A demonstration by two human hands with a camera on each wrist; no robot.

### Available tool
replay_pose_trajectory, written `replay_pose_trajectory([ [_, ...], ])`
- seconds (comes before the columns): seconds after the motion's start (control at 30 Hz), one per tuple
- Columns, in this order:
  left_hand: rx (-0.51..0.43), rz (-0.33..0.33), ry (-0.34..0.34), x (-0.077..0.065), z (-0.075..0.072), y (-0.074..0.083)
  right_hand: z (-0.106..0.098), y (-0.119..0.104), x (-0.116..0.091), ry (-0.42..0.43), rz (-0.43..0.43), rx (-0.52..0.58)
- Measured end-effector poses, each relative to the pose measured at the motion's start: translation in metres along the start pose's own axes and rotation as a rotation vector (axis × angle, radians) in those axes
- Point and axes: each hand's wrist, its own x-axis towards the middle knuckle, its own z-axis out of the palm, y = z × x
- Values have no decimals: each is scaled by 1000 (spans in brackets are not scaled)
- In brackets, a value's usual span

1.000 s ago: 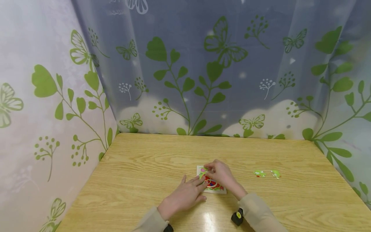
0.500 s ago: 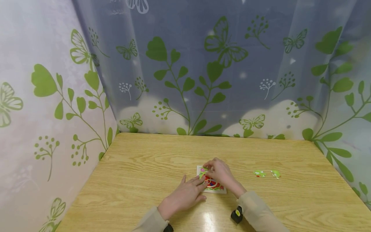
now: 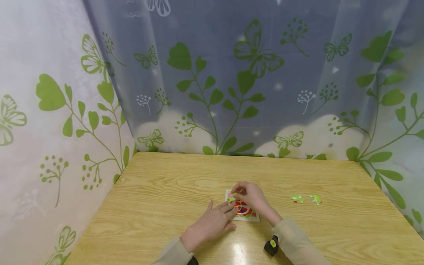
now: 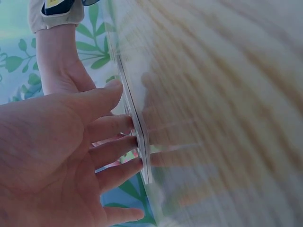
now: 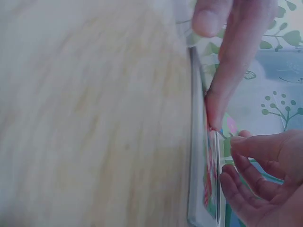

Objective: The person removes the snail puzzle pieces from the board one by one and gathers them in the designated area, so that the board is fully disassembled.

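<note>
A small flat puzzle board (image 3: 245,219) with a white frame and a red, blue and green picture lies on the wooden table. The fingertips of my left hand (image 3: 212,222) rest on its left part, fingers straight and spread. My right hand (image 3: 252,198) is over the upper part of the board and pinches a green puzzle piece (image 3: 231,198) with a pink spot. In the right wrist view this puzzle piece (image 5: 230,124) stands up from the board between the two hands. My left hand (image 4: 52,156) covers part of the board's edge (image 4: 137,123) in the left wrist view.
Two more green puzzle pieces, one (image 3: 297,199) and another (image 3: 315,199), lie to the right on the table (image 3: 149,191). A curtain (image 3: 212,92) with green leaves and butterflies stands along the table's back edge, with similar cloth at both sides.
The fingers of my right hand shift slightly at the board's upper left, and the pink-spotted puzzle piece moves a little with them. My left hand stays in place.
</note>
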Motion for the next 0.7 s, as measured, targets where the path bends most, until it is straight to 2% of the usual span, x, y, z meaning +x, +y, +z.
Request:
replay_pose_trajectory([
  [0.4, 7, -3, 0, 0, 3, 0, -10, 5, 0, -20, 46, 276],
  [0.7, 5, -4, 3, 1, 5, -1, -22, 9, -1, -59, 52, 400],
])
